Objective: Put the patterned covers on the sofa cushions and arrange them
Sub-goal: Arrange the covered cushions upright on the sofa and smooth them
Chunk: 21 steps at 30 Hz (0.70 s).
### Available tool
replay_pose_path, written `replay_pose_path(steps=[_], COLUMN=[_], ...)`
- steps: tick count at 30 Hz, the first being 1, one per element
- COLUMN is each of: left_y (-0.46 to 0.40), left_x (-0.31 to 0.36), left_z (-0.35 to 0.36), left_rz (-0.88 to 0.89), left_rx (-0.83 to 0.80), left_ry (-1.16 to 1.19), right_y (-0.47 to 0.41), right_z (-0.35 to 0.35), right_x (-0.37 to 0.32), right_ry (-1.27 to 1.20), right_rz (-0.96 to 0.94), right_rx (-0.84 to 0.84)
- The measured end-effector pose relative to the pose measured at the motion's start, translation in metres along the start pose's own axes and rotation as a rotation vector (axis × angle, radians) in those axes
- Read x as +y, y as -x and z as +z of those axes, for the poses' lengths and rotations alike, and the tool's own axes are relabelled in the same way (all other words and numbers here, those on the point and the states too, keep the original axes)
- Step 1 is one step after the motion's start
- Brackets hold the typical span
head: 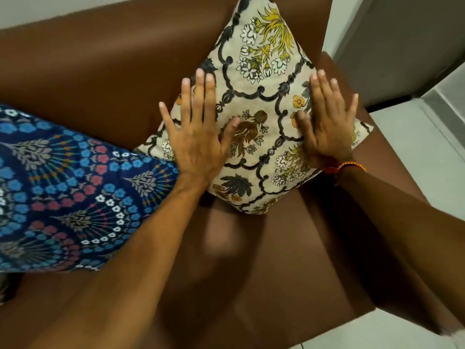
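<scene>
Altogether two cushions (259,104), two hands (198,137).

A brown sofa (276,260) carries a cream flowered cushion (261,102) propped on its corner beside a blue patterned cushion (63,192).

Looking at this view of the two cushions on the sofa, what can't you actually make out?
- Cream floral cushion: top corner cut off by the frame's upper edge; parts of its face are under the left hand and right hand.
- Blue patterned cushion: left side runs past the frame; the left forearm crosses it.
- Zips or cover openings: none visible.
- Brown sofa: only partly in view.
</scene>
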<state>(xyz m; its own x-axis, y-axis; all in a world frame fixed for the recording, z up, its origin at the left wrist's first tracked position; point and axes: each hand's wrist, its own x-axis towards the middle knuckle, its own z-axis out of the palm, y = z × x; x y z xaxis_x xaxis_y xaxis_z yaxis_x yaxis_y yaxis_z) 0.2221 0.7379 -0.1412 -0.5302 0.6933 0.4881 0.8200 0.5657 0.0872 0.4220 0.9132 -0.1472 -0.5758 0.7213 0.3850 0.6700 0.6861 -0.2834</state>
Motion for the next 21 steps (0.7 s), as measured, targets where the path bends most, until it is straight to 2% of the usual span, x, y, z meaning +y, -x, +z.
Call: replay_pose_path(steps=[2,4,6,7,10,14,17,21], left_y=[-0.005,-0.004,0.009,0.021,0.058,0.103,0.120,0.132], left_x=[-0.010,-0.027,-0.053,-0.072,-0.119,-0.194,-0.242,-0.278], left_z=[-0.011,-0.027,-0.052,-0.067,-0.100,-0.123,-0.125,-0.108], left_rz=[-0.101,-0.148,-0.124,-0.097,-0.062,-0.079,-0.136,-0.182], left_rx=[-0.028,-0.037,-0.014,-0.005,0.032,0.053,0.025,-0.013], left_ry=[0.048,0.093,0.037,0.006,0.000,-0.136,-0.200,-0.218], right_y=[0.000,0.004,0.013,0.019,0.050,0.090,0.101,0.098], right_z=[-0.005,-0.011,-0.012,-0.009,-0.004,0.012,0.033,0.061], right_x=[0.006,0.007,-0.019,-0.049,-0.157,-0.296,-0.362,-0.385], right_ry=[-0.071,-0.136,-0.260,-0.300,-0.255,-0.332,-0.332,-0.142], right_rz=[0.152,0.237,0.129,0.030,-0.240,-0.513,-0.588,-0.551], right_rx=[0.011,0.125,0.231,0.226,0.138,-0.034,-0.112,-0.066])
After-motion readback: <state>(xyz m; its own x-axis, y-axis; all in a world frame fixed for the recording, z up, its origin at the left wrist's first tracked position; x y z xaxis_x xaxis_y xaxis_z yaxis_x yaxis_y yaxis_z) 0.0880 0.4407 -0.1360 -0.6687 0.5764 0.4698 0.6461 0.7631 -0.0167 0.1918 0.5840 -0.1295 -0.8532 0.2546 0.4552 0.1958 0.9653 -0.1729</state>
